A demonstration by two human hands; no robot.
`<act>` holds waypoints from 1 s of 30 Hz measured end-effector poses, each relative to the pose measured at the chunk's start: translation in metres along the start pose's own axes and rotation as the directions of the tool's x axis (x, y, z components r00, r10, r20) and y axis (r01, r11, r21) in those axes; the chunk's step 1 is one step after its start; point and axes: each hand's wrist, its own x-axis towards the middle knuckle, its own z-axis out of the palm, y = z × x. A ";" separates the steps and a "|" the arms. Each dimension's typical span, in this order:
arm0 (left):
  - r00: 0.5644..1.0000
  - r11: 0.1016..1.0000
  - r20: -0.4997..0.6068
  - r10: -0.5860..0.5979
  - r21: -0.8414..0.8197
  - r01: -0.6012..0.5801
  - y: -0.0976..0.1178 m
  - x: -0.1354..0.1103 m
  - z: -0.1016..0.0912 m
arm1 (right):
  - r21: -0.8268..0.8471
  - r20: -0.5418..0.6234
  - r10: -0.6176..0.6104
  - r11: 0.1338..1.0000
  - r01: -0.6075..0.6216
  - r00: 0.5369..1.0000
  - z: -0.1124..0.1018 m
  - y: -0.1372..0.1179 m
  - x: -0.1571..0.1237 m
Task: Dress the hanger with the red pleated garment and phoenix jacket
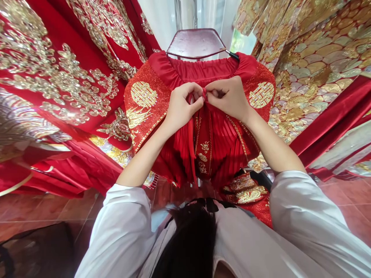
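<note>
A red pleated skirt [216, 146] with gold embroidery hangs in front of me from a hanger by a dark red chair back [196, 43]. My left hand [182, 106] and my right hand [228, 96] meet at its waistband, both closed in a pinch on a thin red tie cord [191, 139]. The cord's loose end drops straight down the front pleats below my left hand. Gold round emblems sit on the red side panels left and right of my hands.
Red garments with heavy gold embroidery [58, 77] hang close on the left. Gold scale-patterned garments [313, 65] hang on the right. Reddish floor tiles [43, 212] lie below. A bright window shows behind the chair.
</note>
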 end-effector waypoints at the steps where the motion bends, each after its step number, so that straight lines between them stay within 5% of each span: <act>1: 1.000 1.000 0.009 0.008 0.001 -0.008 -0.002 0.001 -0.001 | 0.009 0.002 0.003 1.000 -0.003 1.000 -0.001 -0.001 0.000; 9: 0.984 0.995 0.160 0.082 0.045 -0.090 -0.011 0.005 -0.009 | 0.009 -0.023 -0.016 1.000 0.017 1.000 0.004 0.001 -0.001; 17: 0.997 0.952 -0.015 0.079 0.296 -0.071 -0.025 -0.004 -0.040 | -0.231 -0.186 0.185 0.947 -0.226 0.965 -0.012 0.028 -0.008; 20: 0.998 0.970 -0.048 0.038 0.243 -0.025 -0.023 -0.005 -0.039 | -0.172 -0.208 0.184 0.960 -0.221 0.961 -0.012 0.029 -0.009; 27: 0.994 0.990 -0.004 -0.112 -0.091 0.111 -0.015 0.003 -0.020 | 0.248 -0.126 0.236 0.948 -0.199 0.964 0.001 0.023 -0.006; 30: 0.994 0.988 -0.033 -0.109 -0.113 0.104 -0.018 0.002 -0.022 | 0.196 -0.162 0.211 0.964 -0.178 0.964 -0.004 0.024 -0.005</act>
